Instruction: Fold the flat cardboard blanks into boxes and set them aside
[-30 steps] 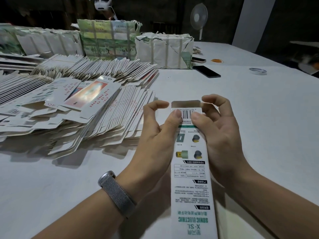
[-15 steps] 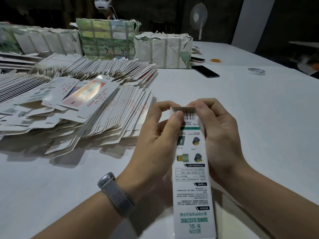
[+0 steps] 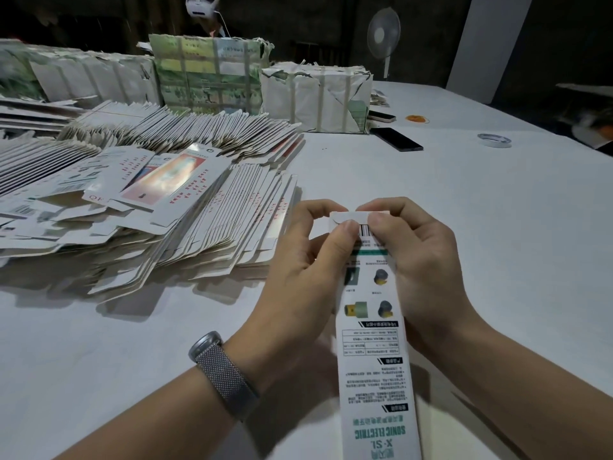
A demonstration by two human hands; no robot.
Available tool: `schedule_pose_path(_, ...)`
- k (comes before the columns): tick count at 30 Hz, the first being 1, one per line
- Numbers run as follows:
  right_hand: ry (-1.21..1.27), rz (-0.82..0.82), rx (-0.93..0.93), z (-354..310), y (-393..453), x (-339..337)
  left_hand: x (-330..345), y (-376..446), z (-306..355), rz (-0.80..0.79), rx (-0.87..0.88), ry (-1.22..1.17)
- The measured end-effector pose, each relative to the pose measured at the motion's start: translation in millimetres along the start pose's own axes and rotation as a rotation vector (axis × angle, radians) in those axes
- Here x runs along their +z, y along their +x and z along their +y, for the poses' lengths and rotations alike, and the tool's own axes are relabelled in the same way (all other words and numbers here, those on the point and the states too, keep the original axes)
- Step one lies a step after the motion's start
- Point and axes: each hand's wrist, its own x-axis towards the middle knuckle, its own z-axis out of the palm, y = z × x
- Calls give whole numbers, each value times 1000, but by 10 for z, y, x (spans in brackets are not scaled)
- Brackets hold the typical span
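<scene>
A long narrow white box (image 3: 374, 360) with green print and a barcode lies lengthwise in front of me, its far end raised between both hands. My left hand (image 3: 305, 270), with a mesh-band watch on the wrist, grips the box's left side, thumb on the barcode. My right hand (image 3: 421, 260) grips the right side, thumb beside the left one. Both index fingers curl over the folded-down end flap. A big heap of flat printed cardboard blanks (image 3: 172, 207) spreads over the table's left half.
Taped paper-wrapped bundles (image 3: 315, 97) stand at the back of the white table (image 3: 497, 227). A dark phone (image 3: 396, 139), a tape roll (image 3: 494, 140), an orange ring (image 3: 416, 118) and a fan (image 3: 384, 34) sit far right.
The box's end flap stood upright a second ago; it has been bent over and pressed down. Both hands' index fingers have curled over it and closed toward each other.
</scene>
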Motion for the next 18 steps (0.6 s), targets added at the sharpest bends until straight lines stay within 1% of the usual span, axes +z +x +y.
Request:
schedule_pose_path(4, -88, 24, -22, 39, -2, 12, -17, 17, 1, 3, -78, -46)
schedule_pose_path(7, -123, 38, -26, 65, 2, 24, -20, 30, 11, 30, -89, -22)
schedule_pose_path(10, -141, 27, -12, 71, 5, 22, -29, 28, 26, 18, -109, -13)
schedule_pose_path(14, -103, -29, 57, 66, 5, 21, -30, 41, 39, -3, -72, 15)
schedule_pose_path(18, -92, -10, 63, 13, 15, 15, -38, 49, 2, -31, -22, 103)
